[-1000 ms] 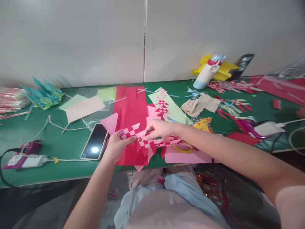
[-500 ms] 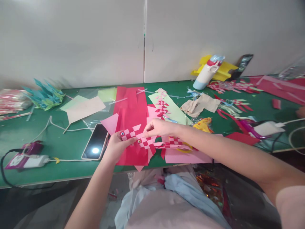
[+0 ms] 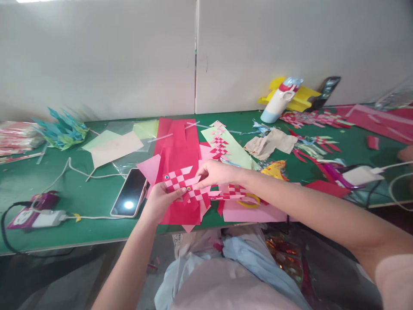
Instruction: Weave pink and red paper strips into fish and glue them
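Note:
A woven red and pink paper fish with a stick-on eye is pinched between the thumb and fingers of my left hand. My right hand is closed, its fingertips together on the paper strips at the fish's right side. A second woven fish overlaps just below, its eye beside my left thumb. Underneath lie large red paper sheets. Several small woven fish rest on pale green paper beyond my right hand.
A phone lies left of my left hand, near a power strip with cables. Yellow scissors sit under my right forearm. A white bottle stands at the back right. Another person's hand shows at the right edge.
My right fingertips have shifted slightly right, and more of the woven fish shows between my hands. My left hand still grips it, slightly lower.

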`<state>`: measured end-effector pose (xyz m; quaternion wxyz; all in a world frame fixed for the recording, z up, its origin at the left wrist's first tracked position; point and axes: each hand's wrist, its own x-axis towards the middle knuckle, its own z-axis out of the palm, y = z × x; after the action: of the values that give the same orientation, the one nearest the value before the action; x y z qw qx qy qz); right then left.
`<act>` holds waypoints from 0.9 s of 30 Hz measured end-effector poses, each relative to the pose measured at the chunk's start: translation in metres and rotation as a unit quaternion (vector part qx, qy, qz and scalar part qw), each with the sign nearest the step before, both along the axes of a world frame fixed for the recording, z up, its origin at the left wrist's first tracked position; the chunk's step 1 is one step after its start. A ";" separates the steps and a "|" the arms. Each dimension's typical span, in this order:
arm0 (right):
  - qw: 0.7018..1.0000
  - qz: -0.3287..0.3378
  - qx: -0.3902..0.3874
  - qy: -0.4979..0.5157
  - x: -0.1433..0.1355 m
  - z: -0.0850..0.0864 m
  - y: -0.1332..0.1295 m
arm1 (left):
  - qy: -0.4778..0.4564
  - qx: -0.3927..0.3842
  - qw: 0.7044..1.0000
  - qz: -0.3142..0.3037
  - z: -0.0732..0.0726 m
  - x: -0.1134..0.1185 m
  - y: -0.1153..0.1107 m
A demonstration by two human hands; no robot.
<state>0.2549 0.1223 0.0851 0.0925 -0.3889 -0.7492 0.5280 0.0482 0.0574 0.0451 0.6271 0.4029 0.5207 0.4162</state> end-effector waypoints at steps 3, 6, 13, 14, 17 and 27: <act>1.000 0.002 -0.006 0.008 0.000 -0.002 0.001 | 0.003 0.000 1.000 0.001 0.001 0.000 0.000; 1.000 0.008 -0.007 0.013 0.000 -0.001 0.001 | 0.004 0.002 1.000 0.000 0.002 0.000 -0.001; 1.000 0.010 0.000 -0.005 -0.001 0.005 0.001 | 0.009 0.002 1.000 -0.001 0.007 0.001 -0.001; 1.000 0.011 -0.001 -0.004 -0.001 0.006 0.001 | 0.011 0.004 1.000 -0.001 0.007 0.001 -0.001; 1.000 0.013 -0.004 0.000 -0.002 0.005 0.001 | 0.023 0.020 0.999 0.008 0.006 0.000 -0.001; 0.999 0.009 0.035 0.001 -0.004 0.007 0.001 | -0.001 0.016 1.000 0.008 -0.005 0.000 -0.003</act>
<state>0.2505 0.1229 0.0918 0.1020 -0.3780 -0.7706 0.5029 0.0485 0.0547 0.0399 0.6175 0.4084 0.5166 0.4301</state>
